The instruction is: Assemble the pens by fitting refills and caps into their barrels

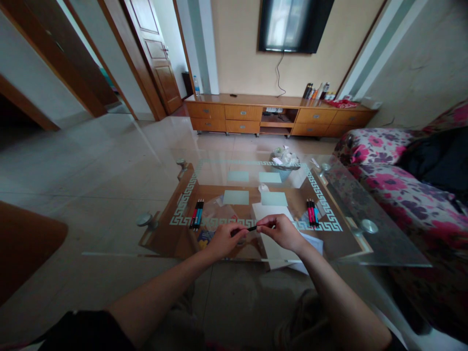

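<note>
Left hand (231, 240) and right hand (278, 231) both pinching a slim black stick (252, 228) (coloured pens (199, 214) lie either side!) over the glass coffee table (398, 252).

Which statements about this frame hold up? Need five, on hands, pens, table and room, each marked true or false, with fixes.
1. The left hand and right hand hold one slim dark object between them. True.
2. The tabletop is solid wood. False: it is see-through glass.
3. One group of pens lies to the left of the hands and another group of pens to the right. True.
4. The sofa has a plain cover. False: the cover is patterned with flowers.
5. The television stands on the floor. False: it is on the wall, above the wooden cabinet.
</note>
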Action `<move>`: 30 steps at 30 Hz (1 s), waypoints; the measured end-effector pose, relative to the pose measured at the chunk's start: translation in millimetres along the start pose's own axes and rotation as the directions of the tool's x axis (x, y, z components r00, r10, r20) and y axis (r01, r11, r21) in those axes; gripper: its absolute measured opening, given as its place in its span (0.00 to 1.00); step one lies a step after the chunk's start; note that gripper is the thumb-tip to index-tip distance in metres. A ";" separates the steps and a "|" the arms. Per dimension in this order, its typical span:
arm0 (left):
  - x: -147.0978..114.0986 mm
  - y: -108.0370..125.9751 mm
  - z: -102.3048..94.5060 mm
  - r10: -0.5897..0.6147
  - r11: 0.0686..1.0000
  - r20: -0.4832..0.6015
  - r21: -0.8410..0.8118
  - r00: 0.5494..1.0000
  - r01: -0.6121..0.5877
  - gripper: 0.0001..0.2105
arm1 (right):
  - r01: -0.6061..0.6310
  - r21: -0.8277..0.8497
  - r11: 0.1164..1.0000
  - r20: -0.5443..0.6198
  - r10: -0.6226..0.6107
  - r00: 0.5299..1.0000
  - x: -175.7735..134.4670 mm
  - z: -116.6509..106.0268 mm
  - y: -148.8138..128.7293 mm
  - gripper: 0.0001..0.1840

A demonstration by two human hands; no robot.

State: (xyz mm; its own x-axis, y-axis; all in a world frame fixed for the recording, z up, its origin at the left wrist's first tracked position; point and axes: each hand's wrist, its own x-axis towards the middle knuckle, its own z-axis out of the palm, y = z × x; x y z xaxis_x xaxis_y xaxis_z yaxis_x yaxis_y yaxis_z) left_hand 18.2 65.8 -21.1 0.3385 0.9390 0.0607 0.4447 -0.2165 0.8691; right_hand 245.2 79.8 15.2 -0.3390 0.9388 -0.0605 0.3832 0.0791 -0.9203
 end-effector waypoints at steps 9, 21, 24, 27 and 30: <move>2.5 -0.2 -1.3 -0.028 1.000 -0.019 0.002 0.999 0.028 0.12 | 0.038 -0.052 0.998 -0.030 -0.040 0.999 -2.2 1.3 -8.1 0.10; 0.9 -1.1 -2.4 0.054 0.997 -0.003 0.048 0.999 -0.053 0.12 | 0.045 -0.041 0.998 -0.035 -0.046 0.998 -1.4 -0.5 -1.7 0.11; 0.6 0.3 -2.7 0.056 0.997 -0.005 0.054 0.998 -0.055 0.11 | 0.037 -0.040 0.999 -0.037 -0.038 0.999 -1.9 0.2 -1.9 0.11; -0.2 0.4 -2.4 0.068 0.996 0.007 0.058 0.998 -0.069 0.10 | 0.036 -0.035 0.999 -0.031 -0.037 0.999 -1.8 0.4 -1.7 0.11; -0.9 -0.8 -2.0 0.085 0.994 0.003 0.071 0.996 -0.085 0.11 | 0.037 -0.038 0.999 -0.024 -0.038 0.999 -1.5 0.0 -1.3 0.12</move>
State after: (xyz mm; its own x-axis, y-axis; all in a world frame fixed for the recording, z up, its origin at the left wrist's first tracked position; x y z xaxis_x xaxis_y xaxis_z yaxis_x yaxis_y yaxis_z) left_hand 15.9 65.6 -20.8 0.3778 0.9164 0.1323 0.4721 -0.3136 0.8239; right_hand 245.2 78.3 16.5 -0.3322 0.9431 -0.0162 0.4026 0.1262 -0.9066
